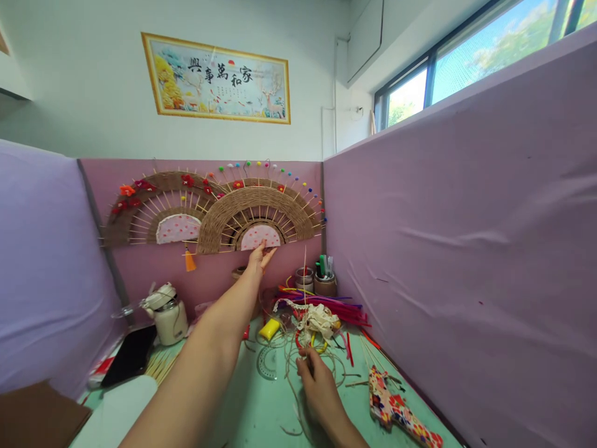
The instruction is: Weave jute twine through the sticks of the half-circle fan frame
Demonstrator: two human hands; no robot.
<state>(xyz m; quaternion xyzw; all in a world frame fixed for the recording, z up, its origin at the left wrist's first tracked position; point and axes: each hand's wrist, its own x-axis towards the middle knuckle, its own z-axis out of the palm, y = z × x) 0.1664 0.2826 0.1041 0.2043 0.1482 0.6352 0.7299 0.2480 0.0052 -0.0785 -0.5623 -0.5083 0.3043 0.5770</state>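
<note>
The left hand (263, 254) is grasping the front woven fan (219, 221) by its straight bottom edge, the thumb pressing on the pink dotted half-disc (252, 236). This fan is standing out above the far edge of the green surface (242, 407), right at the left hand's fingertips and well beyond the right hand (311, 373), up and to its left. Behind it, other fans, one bearing red flowers (187, 180), are showing against the pink back panel (153, 264); whether the front fan is touching them, I cannot tell. The right hand is hovering over the middle of the surface, thumb and forefinger pinching the lower end of a thin pale strand (305, 274), which is pointing straight up. Loose twine (288, 373) is looping around that hand, with a clear protractor (267, 364) lying to its left. Cream lace (321, 320) and coloured pipe cleaners (345, 311) are lying toward the far right corner, a floral fabric piece (396, 410) is resting by the right edge, and a cream bottle (170, 322) is standing toward the far left corner.
</note>
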